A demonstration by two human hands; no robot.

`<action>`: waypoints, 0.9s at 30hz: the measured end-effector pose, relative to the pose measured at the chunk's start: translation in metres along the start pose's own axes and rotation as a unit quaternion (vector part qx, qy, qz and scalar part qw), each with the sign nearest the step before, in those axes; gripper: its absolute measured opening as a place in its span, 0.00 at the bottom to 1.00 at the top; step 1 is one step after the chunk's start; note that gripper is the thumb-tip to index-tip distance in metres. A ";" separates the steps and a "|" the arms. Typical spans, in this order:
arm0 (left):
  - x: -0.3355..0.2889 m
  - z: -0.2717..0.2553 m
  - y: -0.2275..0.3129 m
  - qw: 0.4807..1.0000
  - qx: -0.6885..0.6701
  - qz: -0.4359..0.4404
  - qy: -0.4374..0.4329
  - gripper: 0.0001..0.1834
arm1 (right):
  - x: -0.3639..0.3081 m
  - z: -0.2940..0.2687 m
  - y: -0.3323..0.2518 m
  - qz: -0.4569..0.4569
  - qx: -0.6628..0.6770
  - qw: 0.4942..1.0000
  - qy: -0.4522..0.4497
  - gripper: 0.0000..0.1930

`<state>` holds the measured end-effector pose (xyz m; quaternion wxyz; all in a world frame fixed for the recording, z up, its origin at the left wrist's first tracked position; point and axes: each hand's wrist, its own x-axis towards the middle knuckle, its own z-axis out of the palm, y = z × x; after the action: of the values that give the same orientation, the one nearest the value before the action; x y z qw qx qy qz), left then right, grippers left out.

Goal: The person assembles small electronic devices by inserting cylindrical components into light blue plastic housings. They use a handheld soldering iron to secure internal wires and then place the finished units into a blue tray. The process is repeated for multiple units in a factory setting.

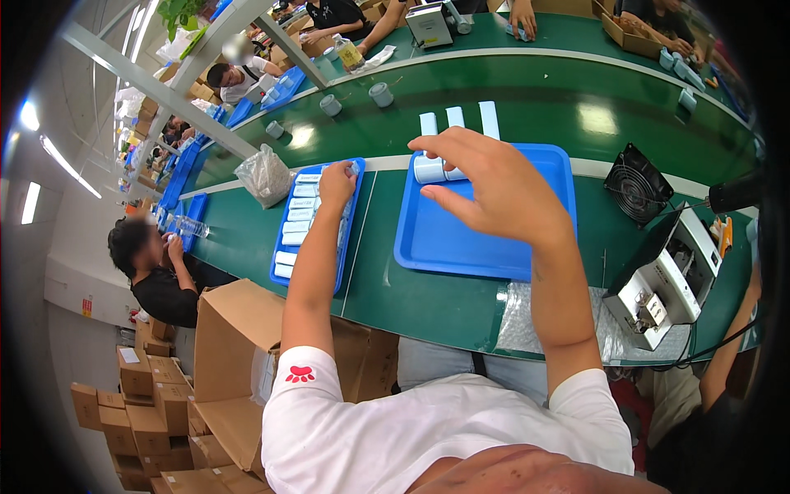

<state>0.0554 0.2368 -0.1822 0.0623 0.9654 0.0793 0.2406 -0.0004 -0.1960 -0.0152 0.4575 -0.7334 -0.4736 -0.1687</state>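
Note:
At the far end of a narrow blue tray, my left hand is closed, its fingertips on a small pale-blue piece that they mostly cover. Rows of pale-blue and white packed pieces lie in that tray beside my wrist. My right hand is held over a wider blue tray, thumb and fingers apart and nothing between them. Just beyond its fingers, pale-blue round-headed devices sit at that tray's far left corner, partly hidden by the hand. Their flat handles seem to stick out past the rim.
A clear plastic bag stands left of the narrow tray. To the right are a black fan and an opened white machine. Pale-blue cups sit on the green belt. An open carton is by my left arm; other people work around.

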 end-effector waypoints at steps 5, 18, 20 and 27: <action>0.012 -0.014 0.000 0.996 -0.074 -0.007 0.046 0.13 | 0.000 -0.001 -0.002 0.005 0.002 1.000 -0.022 0.22; -0.036 -0.169 0.193 0.707 -0.701 0.011 -0.093 0.09 | 0.013 0.028 -0.003 -0.046 -0.026 0.995 0.084 0.44; -0.044 -0.177 0.221 0.648 -0.749 0.063 -0.122 0.08 | 0.015 0.031 -0.007 -0.019 0.014 0.998 0.057 0.47; -0.027 -0.160 0.252 0.551 -0.825 0.000 -0.127 0.10 | 0.015 0.022 0.000 0.114 0.032 0.990 0.073 0.40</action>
<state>-0.0132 -0.0019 -0.0149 0.8407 0.5109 -0.1627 0.0753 0.0033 -0.1697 -0.0164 0.5302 -0.7532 -0.3577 -0.1536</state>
